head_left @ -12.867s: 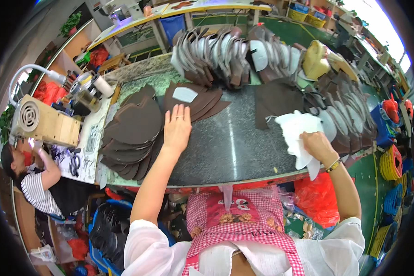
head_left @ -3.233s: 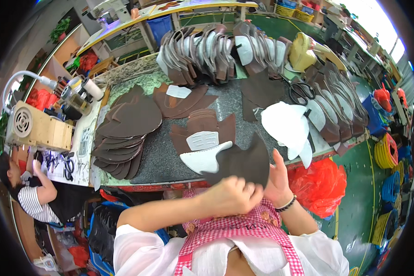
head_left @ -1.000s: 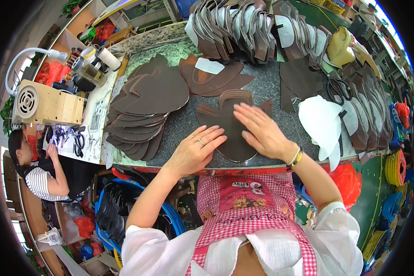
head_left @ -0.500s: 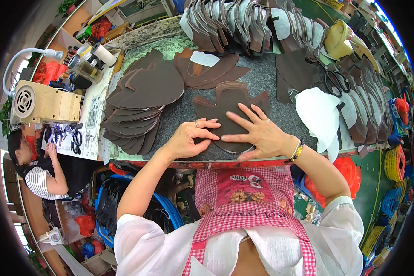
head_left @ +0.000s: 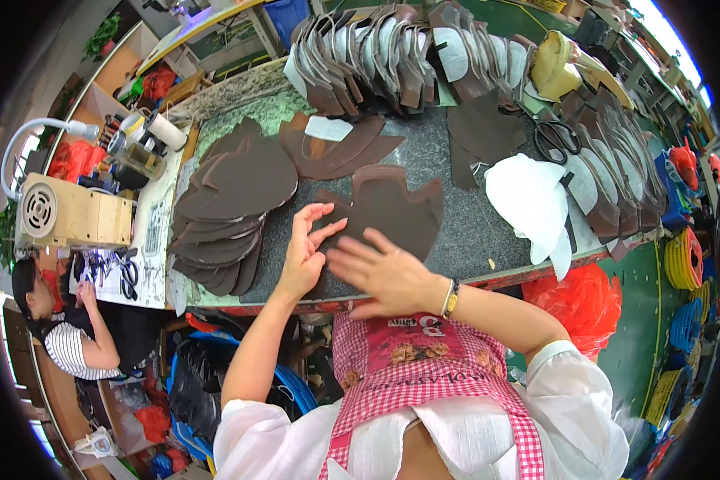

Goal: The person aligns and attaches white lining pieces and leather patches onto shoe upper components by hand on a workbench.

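In front of me on the dark table top lies a brown, leather-like cut piece [head_left: 392, 212] with a notched far edge. My left hand [head_left: 302, 254] is at its left edge, fingers stretched and the thumb apart, holding nothing. Over the piece's near part is my right hand [head_left: 392, 280], its fingers out flat and slightly blurred by motion. Whether its palm presses on the piece I cannot tell. To the left sits a fanned stack of similar brown pieces [head_left: 244, 180]. Beyond my hands lies another brown piece with a white patch [head_left: 328, 128].
White cut sheets [head_left: 526, 204] and black-handled scissors [head_left: 558, 140] lie at right. Rows of brown and white pieces [head_left: 360, 64] stand along the far edge, beside a yellowish container [head_left: 554, 72]. A co-worker [head_left: 80, 336] sits at far left. A red plastic bag [head_left: 580, 308] hangs below the table's right edge.
The view has shifted, and the stacked pieces look lower and more leftward. My right hand has slid left and toward me across the brown piece. My left hand's fingers have lifted and straightened.
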A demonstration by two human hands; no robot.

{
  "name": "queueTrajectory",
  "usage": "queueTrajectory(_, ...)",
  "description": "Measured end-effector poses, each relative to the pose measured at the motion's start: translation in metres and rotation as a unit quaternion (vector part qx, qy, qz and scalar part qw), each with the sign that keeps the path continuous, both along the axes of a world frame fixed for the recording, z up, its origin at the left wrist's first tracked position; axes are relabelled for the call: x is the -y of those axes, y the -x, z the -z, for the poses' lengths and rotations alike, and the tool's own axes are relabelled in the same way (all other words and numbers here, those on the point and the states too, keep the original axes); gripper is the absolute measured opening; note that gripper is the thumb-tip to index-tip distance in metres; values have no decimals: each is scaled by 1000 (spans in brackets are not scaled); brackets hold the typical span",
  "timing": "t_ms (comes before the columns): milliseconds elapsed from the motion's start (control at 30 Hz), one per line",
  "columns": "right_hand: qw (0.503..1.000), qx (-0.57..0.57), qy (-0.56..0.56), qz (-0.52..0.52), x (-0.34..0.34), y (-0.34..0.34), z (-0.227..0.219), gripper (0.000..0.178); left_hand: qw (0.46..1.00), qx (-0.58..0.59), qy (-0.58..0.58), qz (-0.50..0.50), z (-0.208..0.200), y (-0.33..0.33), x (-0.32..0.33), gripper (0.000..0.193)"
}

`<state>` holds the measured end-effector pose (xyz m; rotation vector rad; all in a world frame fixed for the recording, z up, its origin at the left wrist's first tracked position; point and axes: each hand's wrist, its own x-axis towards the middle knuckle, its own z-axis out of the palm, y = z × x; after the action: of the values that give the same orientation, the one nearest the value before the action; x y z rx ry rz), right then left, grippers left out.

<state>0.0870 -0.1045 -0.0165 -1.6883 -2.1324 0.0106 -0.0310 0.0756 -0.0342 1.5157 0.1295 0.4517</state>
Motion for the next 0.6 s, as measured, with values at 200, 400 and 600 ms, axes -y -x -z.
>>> queueTrajectory(200, 953, -244, -139, 114, 41, -41, -14, 23, 843, -61, -535, -4, -23, 4, 50, 57)
queueTrajectory(400, 987, 28, 79, 140, 75, -72, -4, 67, 767, -118, -631, 8, -11, 5, 84, 69)
queueTrajectory(600, 961, 4, 31, 274, 62, -89, 4, 61, 769, -47, -637, -33, -6, 6, 95, 50)
